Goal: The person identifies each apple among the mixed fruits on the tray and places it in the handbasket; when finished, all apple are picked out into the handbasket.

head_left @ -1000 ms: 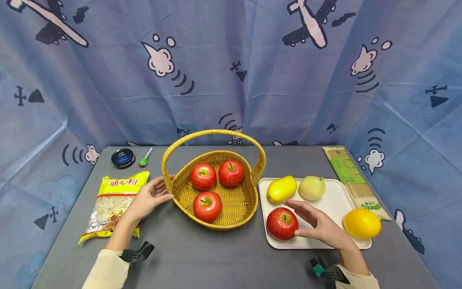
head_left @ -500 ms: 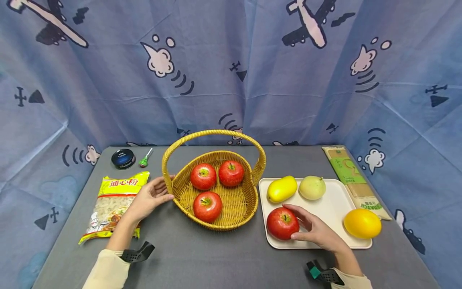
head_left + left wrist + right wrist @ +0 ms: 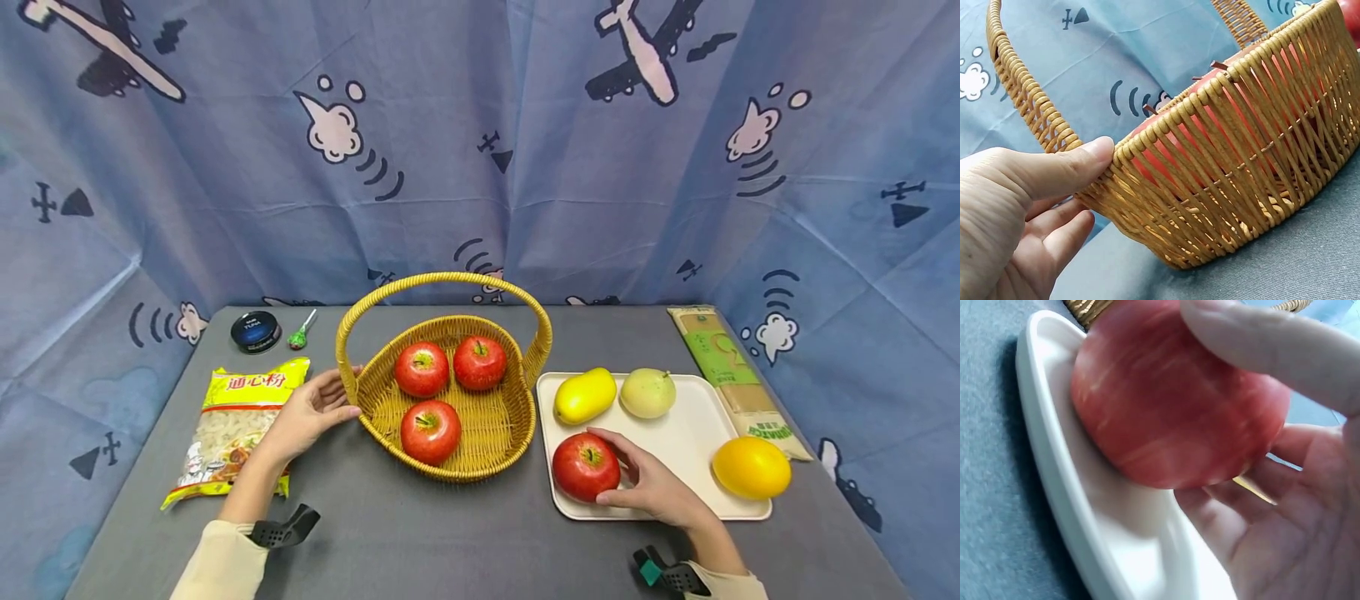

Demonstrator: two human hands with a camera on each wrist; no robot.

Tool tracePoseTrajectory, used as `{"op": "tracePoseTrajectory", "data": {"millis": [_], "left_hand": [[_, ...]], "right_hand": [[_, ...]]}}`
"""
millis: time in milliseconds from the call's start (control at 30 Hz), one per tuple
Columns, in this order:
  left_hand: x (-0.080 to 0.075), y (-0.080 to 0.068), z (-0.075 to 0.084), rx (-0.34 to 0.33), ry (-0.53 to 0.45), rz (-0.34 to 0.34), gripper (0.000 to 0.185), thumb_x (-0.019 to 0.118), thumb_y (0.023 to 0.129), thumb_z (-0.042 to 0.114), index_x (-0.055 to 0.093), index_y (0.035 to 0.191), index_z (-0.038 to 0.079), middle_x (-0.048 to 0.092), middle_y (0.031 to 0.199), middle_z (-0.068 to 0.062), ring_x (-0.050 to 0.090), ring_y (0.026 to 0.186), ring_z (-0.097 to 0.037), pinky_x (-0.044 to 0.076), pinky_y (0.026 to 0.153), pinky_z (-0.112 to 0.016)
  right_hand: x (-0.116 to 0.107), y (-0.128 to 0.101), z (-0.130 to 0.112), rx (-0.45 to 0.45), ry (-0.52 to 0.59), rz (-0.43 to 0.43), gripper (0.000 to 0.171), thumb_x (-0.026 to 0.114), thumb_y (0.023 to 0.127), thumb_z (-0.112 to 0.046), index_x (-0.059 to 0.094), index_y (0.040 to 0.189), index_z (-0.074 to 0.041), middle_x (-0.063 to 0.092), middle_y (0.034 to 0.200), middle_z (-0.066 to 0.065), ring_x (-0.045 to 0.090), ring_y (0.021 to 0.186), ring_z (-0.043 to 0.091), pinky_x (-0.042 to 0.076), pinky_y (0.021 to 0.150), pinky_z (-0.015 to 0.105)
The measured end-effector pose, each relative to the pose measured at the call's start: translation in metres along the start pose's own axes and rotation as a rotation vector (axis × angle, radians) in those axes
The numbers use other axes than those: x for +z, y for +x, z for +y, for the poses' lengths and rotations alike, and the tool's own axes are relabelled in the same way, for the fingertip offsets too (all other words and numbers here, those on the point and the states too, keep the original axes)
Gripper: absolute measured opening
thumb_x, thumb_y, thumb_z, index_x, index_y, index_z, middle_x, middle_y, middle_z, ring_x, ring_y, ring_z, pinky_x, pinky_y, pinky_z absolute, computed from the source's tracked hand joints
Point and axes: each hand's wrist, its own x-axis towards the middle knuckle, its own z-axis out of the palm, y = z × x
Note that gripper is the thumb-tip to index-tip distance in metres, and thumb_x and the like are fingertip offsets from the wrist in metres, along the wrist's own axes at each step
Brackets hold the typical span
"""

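The right hand (image 3: 651,486) cups the tray's (image 3: 693,425) apple (image 3: 585,467) (its 3 o'clock flank hidden); the left hand (image 3: 307,410) pinches the basket (image 3: 480,417) rim at 9 o'clock.

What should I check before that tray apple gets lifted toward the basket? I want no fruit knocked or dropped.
1. Right hand curled round the apple: ok.
2. Grip firm enough to lift: cannot tell.
3. Apple still resting on the tray: ok.
4. Left hand steadying the basket rim: ok.
5. Free room in the basket beside its three apples: ok.
6. Handle arches above the basket; path under it: cannot tell.
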Motion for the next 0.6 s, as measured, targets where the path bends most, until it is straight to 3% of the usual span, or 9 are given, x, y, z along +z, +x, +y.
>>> {"op": "tracePoseTrajectory", "data": {"millis": [200, 367, 500, 600], "left_hand": [[-0.001, 0.000, 0.000, 0.004, 0.001, -0.005, 0.064, 0.070, 0.083, 0.002, 0.040, 0.139, -0.004, 0.042, 0.144, -0.022, 0.047, 0.126, -0.006, 0.041, 0.100, -0.011], [-0.001, 0.001, -0.001, 0.002, -0.002, -0.006, 0.063, 0.070, 0.083, 0.002, 0.040, 0.139, -0.003, 0.042, 0.144, -0.022, 0.047, 0.127, -0.007, 0.041, 0.100, -0.011], [-0.001, 0.001, -0.001, 0.003, -0.009, -0.004, 0.064, 0.070, 0.083, 0.003, 0.040, 0.139, -0.003, 0.042, 0.144, -0.022, 0.047, 0.124, -0.002, 0.041, 0.100, -0.011], [-0.001, 0.000, -0.001, 0.009, -0.016, -0.002, 0.064, 0.070, 0.083, 0.003, 0.040, 0.139, -0.004, 0.042, 0.144, -0.023, 0.048, 0.123, -0.001, 0.041, 0.100, -0.011]], "right_hand": [[0.001, 0.001, -0.011, 0.014, -0.023, 0.037, 0.073, 0.078, 0.076, -0.011, 0.041, 0.139, -0.011, 0.047, 0.136, 0.006, 0.048, 0.113, -0.004, 0.047, 0.093, 0.016], [0.002, 0.004, -0.035, -0.064, -0.017, 0.046, 0.072, 0.077, 0.077, -0.007, 0.042, 0.139, -0.010, 0.049, 0.133, -0.005, 0.051, 0.112, -0.001, 0.051, 0.091, 0.018], [0.004, 0.010, -0.056, -0.154, -0.027, 0.057, 0.073, 0.077, 0.075, -0.004, 0.042, 0.139, -0.009, 0.051, 0.131, -0.004, 0.054, 0.111, 0.003, 0.053, 0.089, 0.020], [0.009, 0.018, -0.068, -0.213, -0.032, 0.067, 0.074, 0.077, 0.074, -0.002, 0.043, 0.139, -0.008, 0.051, 0.131, 0.004, 0.056, 0.110, 0.005, 0.054, 0.088, 0.021]]}}
